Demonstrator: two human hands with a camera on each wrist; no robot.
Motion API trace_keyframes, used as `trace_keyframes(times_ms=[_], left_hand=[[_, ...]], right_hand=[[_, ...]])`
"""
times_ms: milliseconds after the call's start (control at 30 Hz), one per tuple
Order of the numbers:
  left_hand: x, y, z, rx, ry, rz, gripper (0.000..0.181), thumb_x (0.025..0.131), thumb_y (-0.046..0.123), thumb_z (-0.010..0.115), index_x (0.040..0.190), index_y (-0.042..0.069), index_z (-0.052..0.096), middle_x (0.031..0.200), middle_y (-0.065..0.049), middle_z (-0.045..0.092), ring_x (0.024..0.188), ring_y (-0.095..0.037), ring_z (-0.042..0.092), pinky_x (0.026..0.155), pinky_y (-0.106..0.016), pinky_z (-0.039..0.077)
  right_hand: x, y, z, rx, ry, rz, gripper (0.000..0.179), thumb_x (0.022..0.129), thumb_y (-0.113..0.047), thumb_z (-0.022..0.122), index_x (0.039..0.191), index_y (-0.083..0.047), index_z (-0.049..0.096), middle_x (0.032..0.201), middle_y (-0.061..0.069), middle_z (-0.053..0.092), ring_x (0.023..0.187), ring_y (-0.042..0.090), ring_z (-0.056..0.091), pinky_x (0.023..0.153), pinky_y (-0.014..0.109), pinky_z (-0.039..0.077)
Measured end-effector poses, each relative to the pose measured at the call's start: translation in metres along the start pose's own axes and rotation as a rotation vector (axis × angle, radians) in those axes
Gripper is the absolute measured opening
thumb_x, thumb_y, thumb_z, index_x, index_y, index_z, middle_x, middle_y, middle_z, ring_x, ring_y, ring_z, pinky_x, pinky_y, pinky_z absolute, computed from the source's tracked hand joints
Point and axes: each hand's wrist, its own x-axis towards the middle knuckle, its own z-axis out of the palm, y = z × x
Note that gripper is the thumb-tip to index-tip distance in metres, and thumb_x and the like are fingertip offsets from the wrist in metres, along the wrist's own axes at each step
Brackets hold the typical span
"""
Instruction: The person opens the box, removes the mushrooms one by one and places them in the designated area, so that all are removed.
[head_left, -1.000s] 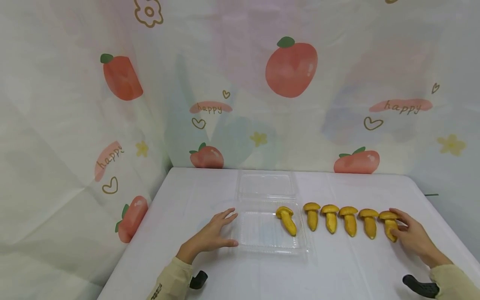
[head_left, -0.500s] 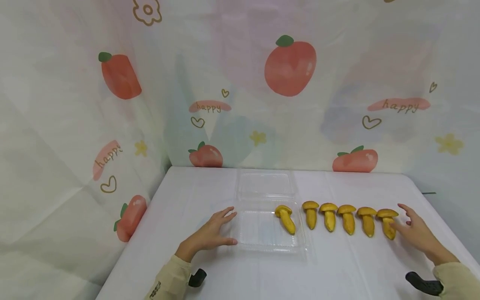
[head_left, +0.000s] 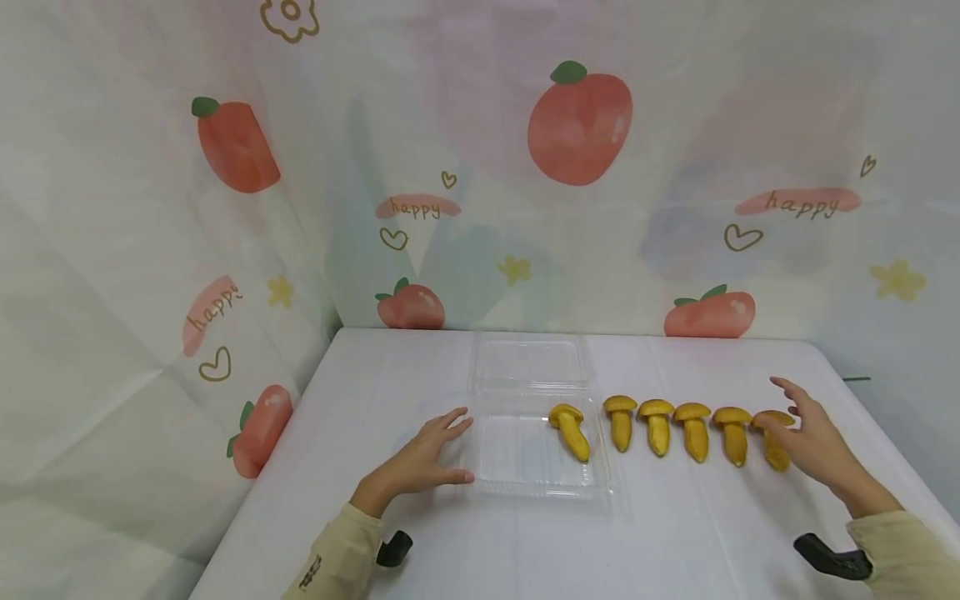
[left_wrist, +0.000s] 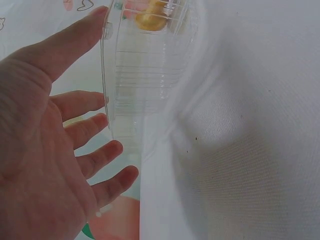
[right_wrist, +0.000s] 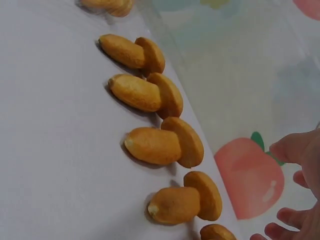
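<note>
My left hand (head_left: 416, 462) is spread at the left side of a clear plastic clamshell box (head_left: 517, 490). In the left wrist view, the thumb and fingertips are right at the box's rim. One yellow mushroom (head_left: 573, 437) with a brown-yellow cap lies tilted in the box's right part. To the right, several like mushrooms stand in a row, caps toward the back wall. My right hand (head_left: 813, 437) hovers by the rightmost mushroom (head_left: 777, 457), partly covering it in the head view. Its fingers are loosely bent and nothing is between them, as the right wrist view also shows (right_wrist: 302, 185).
The box's lid (head_left: 531, 364) lies folded back toward the wall. A white cloth covers the table (head_left: 525, 550). Behind and on the left hangs a printed curtain (head_left: 480, 125) with fruit drawings. Black wrist mounts (head_left: 831, 560) protrude near both sleeves.
My right hand has left the rightmost mushroom, its fingers coming off the cap and then rising over it. The mushrooms stay in place. My left hand keeps its position by the box.
</note>
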Motion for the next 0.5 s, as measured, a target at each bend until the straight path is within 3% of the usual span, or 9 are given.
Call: trace_keyframes(times_ms=[367,500], left_hand=[[0.0,0.0,0.001,-0.008,0.001,-0.006,0.089,0.086,0.037,0.08,0.158,0.009,0.036,0.17,-0.007,0.022,0.156,-0.036,0.02,0.12,-0.062,0.029],[-0.001,0.001,0.002,-0.019,0.004,-0.009,0.088,0.086,0.036,0.081,0.157,0.009,0.037,0.17,-0.008,0.022,0.155,-0.037,0.021,0.119,-0.063,0.03]], right_hand=[[-0.008,-0.043,0.029,0.032,-0.028,-0.114,0.068,0.105,-0.019,0.055,0.157,0.006,0.018,0.145,0.045,0.03,0.126,0.063,0.034,0.094,0.078,0.041],[-0.009,-0.057,0.042,0.033,-0.027,-0.166,0.066,0.102,-0.014,0.059,0.156,0.003,0.025,0.146,0.039,0.037,0.126,0.058,0.04,0.093,0.069,0.049]])
